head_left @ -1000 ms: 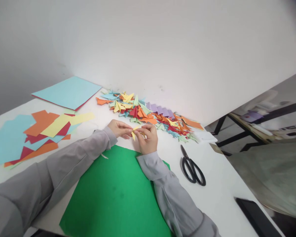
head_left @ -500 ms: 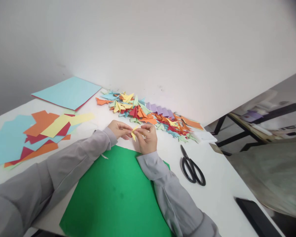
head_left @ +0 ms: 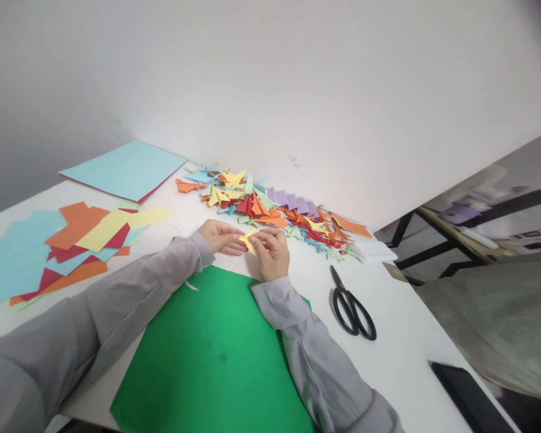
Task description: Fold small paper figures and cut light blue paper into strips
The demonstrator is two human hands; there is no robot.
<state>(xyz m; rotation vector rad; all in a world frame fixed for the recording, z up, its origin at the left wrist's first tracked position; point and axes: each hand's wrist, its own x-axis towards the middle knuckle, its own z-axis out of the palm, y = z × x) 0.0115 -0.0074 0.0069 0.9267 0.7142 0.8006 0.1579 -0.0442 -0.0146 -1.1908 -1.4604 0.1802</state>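
A small piece of folded yellow paper (head_left: 247,242), shaped like a little plane with pointed ends, is held up between my two hands above the far edge of a green sheet (head_left: 216,355). My left hand (head_left: 222,237) pinches its left side between thumb and fingers. On the other side, my right hand (head_left: 273,252) grips it with thumb and fingertips, partly covering it. Just beyond my hands lies a long pile of folded paper pieces (head_left: 256,207) in yellow, orange, red, blue, green and purple.
Black-handled scissors (head_left: 351,307) lie to the right, with a dark flat device (head_left: 469,394) nearer the table's right edge. Loose coloured paper strips (head_left: 81,240) spread across the left. Larger light-blue sheets (head_left: 126,168) rest by the wall (head_left: 270,84).
The yellow paper has turned between my fingers and shows more of its spread shape. Both hands stay in nearly the same place.
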